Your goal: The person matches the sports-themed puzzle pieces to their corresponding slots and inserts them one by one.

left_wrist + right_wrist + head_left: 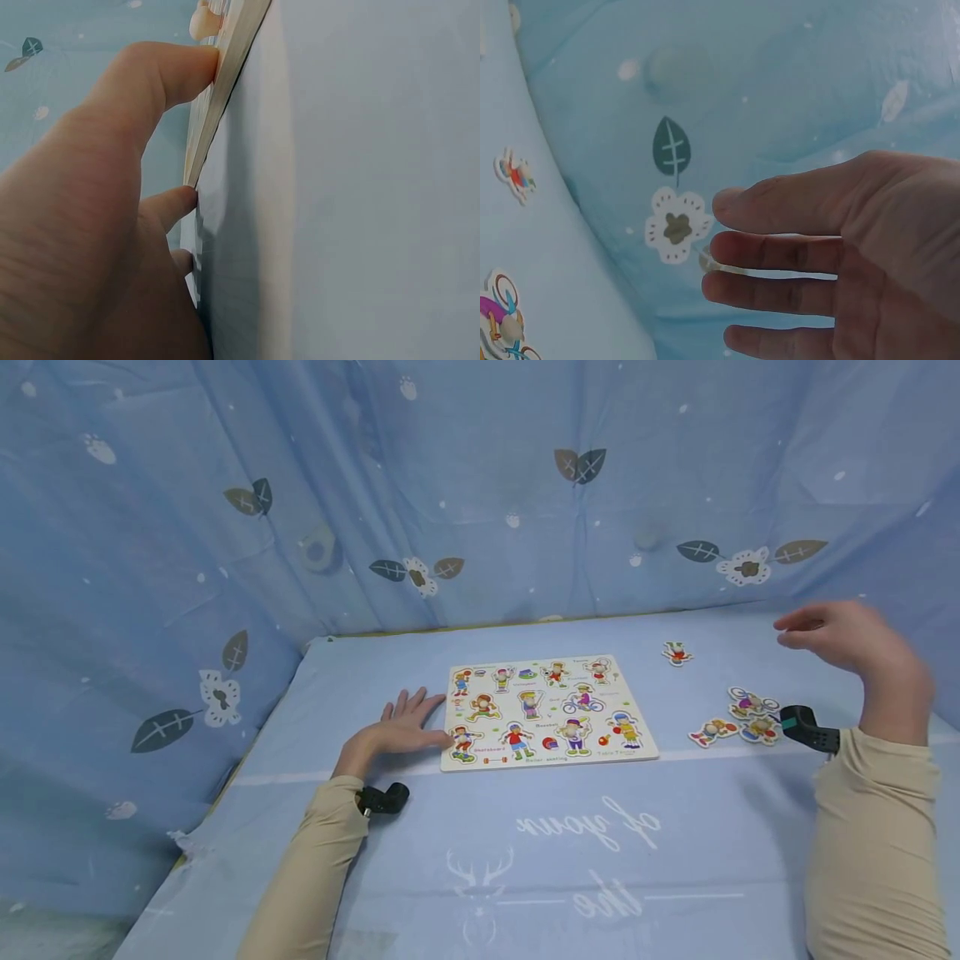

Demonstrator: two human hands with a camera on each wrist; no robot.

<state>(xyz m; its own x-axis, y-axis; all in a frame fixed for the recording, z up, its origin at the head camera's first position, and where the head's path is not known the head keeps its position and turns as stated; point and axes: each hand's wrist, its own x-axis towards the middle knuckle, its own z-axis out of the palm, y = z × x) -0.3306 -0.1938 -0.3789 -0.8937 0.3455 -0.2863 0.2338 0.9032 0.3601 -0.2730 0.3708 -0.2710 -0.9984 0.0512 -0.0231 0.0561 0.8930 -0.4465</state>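
A wooden knob puzzle board (491,732) with sports figures lies on the table. My left hand (405,725) spreads its fingers at the board's left side. In the left wrist view, the thumb (184,71) meets the edge of the board (232,60), and another fingertip touches it lower down. Raised over the table's right side, my right hand (847,635) is loosely bent and holds nothing; its fingers (780,291) are apart in the right wrist view. Below it lie loose figure pieces: a cyclist piece (752,702), a piece with an orange ball (712,732) and another beside them (760,731).
One more loose piece (677,652), in red and green, lies farther back, right of the board. A blue patterned curtain (480,485) hangs behind and to the left of the table. The tablecloth (420,860) carries printed lettering and a deer's head.
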